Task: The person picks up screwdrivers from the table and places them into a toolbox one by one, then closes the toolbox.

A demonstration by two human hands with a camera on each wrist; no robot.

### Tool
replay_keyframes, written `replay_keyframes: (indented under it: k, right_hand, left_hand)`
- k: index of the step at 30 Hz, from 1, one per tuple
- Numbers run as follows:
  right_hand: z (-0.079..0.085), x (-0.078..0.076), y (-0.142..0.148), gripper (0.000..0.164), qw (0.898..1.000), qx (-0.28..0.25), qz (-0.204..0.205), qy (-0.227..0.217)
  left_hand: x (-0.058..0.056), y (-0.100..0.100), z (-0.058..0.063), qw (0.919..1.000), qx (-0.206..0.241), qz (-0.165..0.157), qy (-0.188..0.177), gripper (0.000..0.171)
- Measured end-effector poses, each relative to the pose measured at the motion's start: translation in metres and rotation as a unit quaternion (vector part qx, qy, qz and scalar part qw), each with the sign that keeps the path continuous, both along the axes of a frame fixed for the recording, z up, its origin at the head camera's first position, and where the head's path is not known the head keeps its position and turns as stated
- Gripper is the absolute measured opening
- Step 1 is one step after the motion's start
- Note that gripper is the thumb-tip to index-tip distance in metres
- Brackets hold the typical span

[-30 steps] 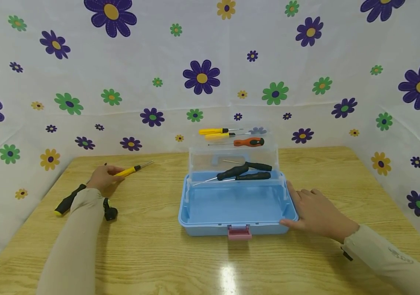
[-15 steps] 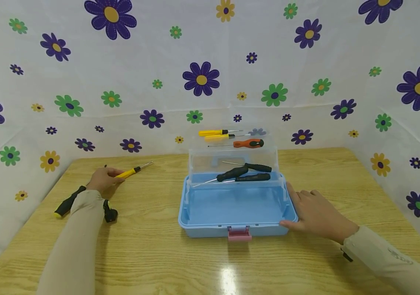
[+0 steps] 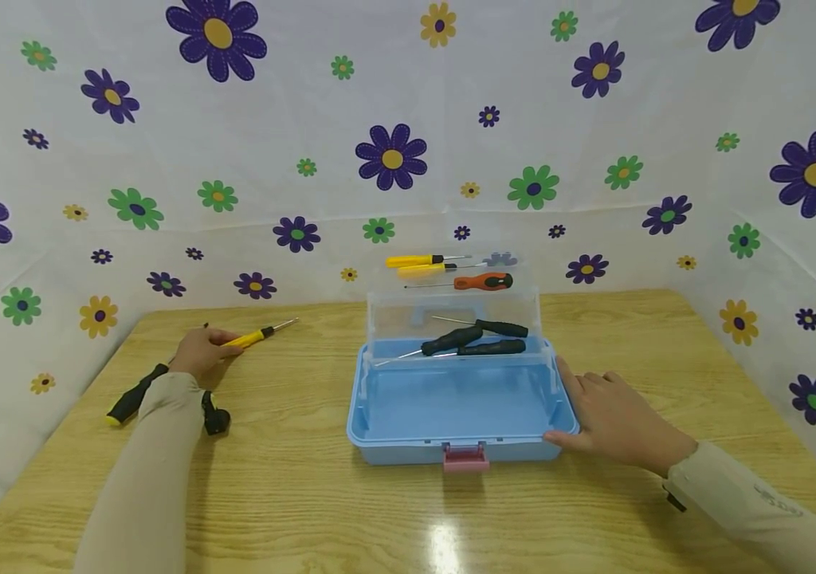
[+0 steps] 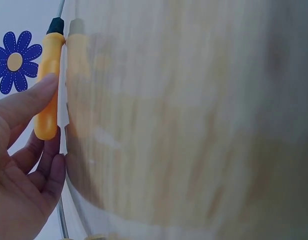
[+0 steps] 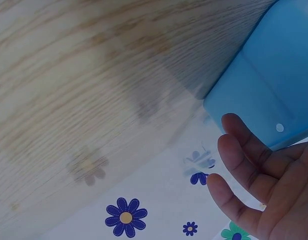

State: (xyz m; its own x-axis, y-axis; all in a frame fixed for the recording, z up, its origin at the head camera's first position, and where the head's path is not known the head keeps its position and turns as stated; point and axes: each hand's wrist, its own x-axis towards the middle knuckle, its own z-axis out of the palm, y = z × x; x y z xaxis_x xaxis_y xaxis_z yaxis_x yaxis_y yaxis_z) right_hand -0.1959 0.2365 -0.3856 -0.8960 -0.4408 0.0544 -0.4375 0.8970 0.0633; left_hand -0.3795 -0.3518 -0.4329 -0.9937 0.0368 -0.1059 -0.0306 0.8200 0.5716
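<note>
In the head view my left hand (image 3: 196, 351) is at the left of the table, pinching a yellow-handled screwdriver (image 3: 246, 340) whose shaft points right and away. The left wrist view shows the thumb pressed on the yellow handle (image 4: 50, 55) from one side, fingers behind it. My right hand (image 3: 616, 418) rests against the right side of a light blue toolbox (image 3: 397, 454), thumb at the front corner and index finger along the side. In the right wrist view the other fingers (image 5: 234, 197) are loosely bent beside the blue wall (image 5: 269, 75).
The toolbox is open; raised clear trays behind it carry black-handled screwdrivers (image 3: 454, 338), an orange screwdriver (image 3: 483, 281) and yellow screwdrivers (image 3: 411, 260). A large black-and-yellow screwdriver (image 3: 134, 396) lies by the left forearm, and a small black object (image 3: 216, 416) is on its other side.
The head view has tilted up slightly, so everything appears a little lower. Both hands, the yellow screwdriver and the toolbox otherwise stay where they were.
</note>
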Motion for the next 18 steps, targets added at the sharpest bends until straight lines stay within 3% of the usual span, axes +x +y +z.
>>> replay_keyframes:
  k: [18]
  right_hand:
    - [0.0042, 0.0006, -0.0027, 0.104, 1.0, 0.001, 0.0, -0.002]
  left_hand:
    - [0.0037, 0.0046, 0.0037, 0.9992, 0.017, 0.034, -0.01, 0.046]
